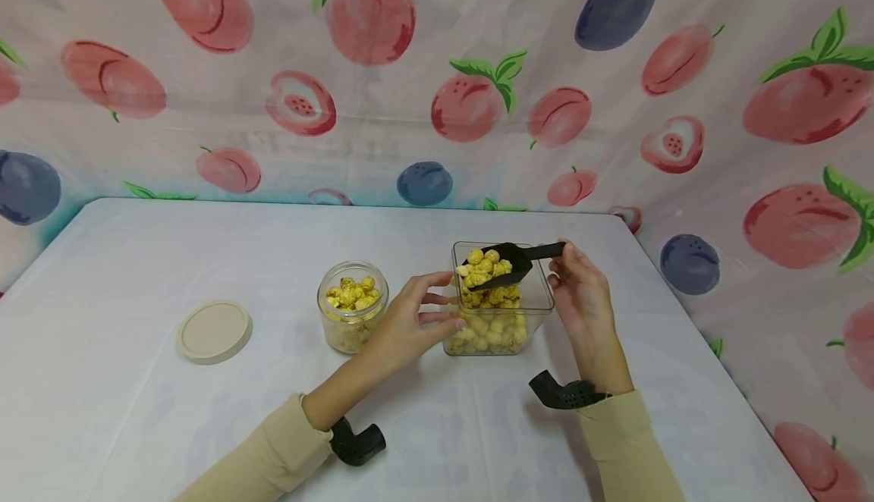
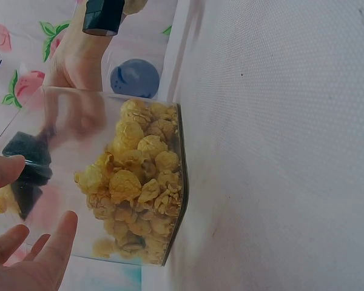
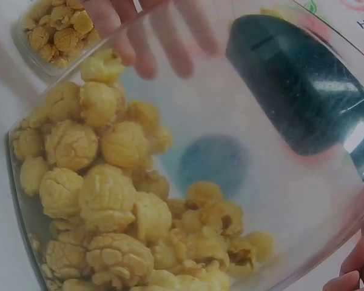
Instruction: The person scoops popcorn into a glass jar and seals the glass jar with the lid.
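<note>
Right hand [image 1: 580, 293]: right of centre in the head view, and it's pinching the handle of a black scoop [image 1: 508, 261] between thumb and fingertips.
Scoop: loaded with yellow popcorn [image 1: 483, 265], held level above the open top of the clear square tub [image 1: 539, 309]; in the right wrist view its dark bowl [image 3: 297, 82] shows through the tub wall at upper right.
Left hand [image 1: 416, 316]: just left of the tub, fingers spread and only lightly bent, fingertips at the tub's left wall; nothing gripped. From the left wrist view the fingers [image 2: 30, 254] sit at lower left, close against the clear wall.
Tub: middle of the bench [image 1: 136, 259], partly filled with popcorn, piled against one side in the left wrist view [image 2: 139, 182].
Glass jar [image 1: 352, 316]: round, lid off, just left of the left hand, popcorn inside near the top.
Lid [image 1: 215, 331]: beige and round, flat on the bench, well left of the jar.
Backdrop: a fruit-print cloth [image 1: 437, 70] hangs behind the bench and down the right side.
</note>
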`<state>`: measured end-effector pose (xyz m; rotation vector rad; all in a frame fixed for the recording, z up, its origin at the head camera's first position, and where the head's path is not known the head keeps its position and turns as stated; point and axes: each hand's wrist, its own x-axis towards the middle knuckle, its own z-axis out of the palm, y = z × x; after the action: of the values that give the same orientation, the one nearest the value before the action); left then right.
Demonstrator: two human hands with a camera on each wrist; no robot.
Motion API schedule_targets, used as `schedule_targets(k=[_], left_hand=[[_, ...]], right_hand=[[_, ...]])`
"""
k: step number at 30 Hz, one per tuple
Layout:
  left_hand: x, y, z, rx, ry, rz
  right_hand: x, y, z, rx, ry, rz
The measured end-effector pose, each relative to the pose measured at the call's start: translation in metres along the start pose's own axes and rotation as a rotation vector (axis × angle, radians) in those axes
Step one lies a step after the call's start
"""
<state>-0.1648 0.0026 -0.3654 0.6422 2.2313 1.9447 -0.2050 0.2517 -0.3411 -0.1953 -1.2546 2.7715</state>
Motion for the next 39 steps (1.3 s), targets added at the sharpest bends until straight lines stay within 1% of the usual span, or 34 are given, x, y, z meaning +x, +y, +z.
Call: schedule_targets(k=[6, 11, 12, 15, 18, 19, 22, 26, 30, 39], left_hand=[[0.000, -0.001, -0.001, -0.006, -0.010, -0.006], [0.000, 0.000, -0.001, -0.008, -0.010, -0.005], [0.000, 0.000, -0.001, -0.008, -0.010, -0.004], [0.001, 0.000, 0.000, -0.006, -0.008, -0.003], [0.001, 0.000, 0.000, -0.005, -0.002, -0.006], [0.001, 0.000, 0.000, -0.007, -0.001, -0.007], [0.001, -0.001, 0.000, -0.009, 0.000, -0.011], [0.000, -0.001, -0.001, -0.010, -0.004, -0.010], [0.000, 0.000, -0.001, -0.009, -0.006, -0.005], [0.000, -0.001, -0.002, -0.001, -0.014, 0.013]], right_hand=[[-0.001, -0.001, 0.000, 0.006, 0.013, -0.002], [-0.002, 0.000, -0.001, 0.018, -0.013, -0.035], [0.001, 0.001, -0.006, 0.042, -0.048, -0.045], [0.000, 0.001, -0.005, 0.030, -0.050, -0.063], [0.001, 0.001, -0.005, 0.023, -0.022, -0.066], [-0.001, 0.001, -0.001, 0.002, 0.018, -0.060], [0.000, 0.001, 0.000, 0.000, 0.045, -0.053], [-0.001, 0.001, 0.001, 0.001, 0.059, -0.042], [-0.001, 0.000, 0.003, 0.005, 0.054, -0.034], [-0.005, -0.005, 0.010, 0.078, 0.082, -0.033]])
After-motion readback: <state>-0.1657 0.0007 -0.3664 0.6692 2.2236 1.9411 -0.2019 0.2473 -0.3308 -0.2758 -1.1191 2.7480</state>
